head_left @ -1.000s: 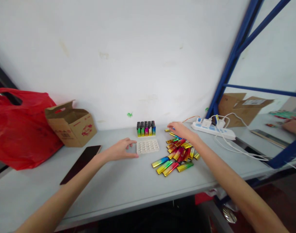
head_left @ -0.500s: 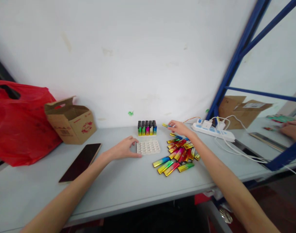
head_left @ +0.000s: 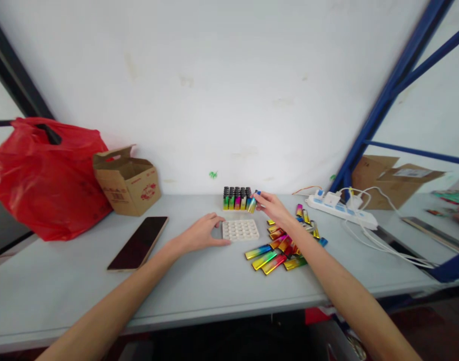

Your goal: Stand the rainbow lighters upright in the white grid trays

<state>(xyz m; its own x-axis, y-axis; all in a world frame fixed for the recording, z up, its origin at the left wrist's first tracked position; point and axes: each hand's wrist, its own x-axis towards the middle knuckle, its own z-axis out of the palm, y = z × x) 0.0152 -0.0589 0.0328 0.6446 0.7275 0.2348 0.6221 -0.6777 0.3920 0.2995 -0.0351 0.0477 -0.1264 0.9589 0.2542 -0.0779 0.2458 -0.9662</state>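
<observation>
A white tray (head_left: 240, 230) with rows of holes lies on the table. My left hand (head_left: 201, 233) spans its left end, fingers at the far corner and thumb at the near one. Between the fingertips of my right hand (head_left: 269, 204) is a shiny blue and yellow lighter (head_left: 252, 202), tilted, just right of the rack. Behind the white tray, several colourful lighters (head_left: 237, 199) with dark tops stand upright in close rows. A loose pile of shiny lighters (head_left: 274, 263) lies right of the tray, partly hidden under my right forearm.
A dark phone (head_left: 139, 244) lies at the left. Behind it stand an open cardboard box (head_left: 130, 185) and a red plastic bag (head_left: 52, 180). To the right are a white power strip (head_left: 340, 211) with cables and a blue metal frame (head_left: 376, 115). Another person's hand shows partly at the far right edge.
My right hand has brought the lighter left, from beyond the pile to beside the upright rows, tipping it more upright. My left hand stays at the tray. The view has shifted, and some pile lighters lie differently.
</observation>
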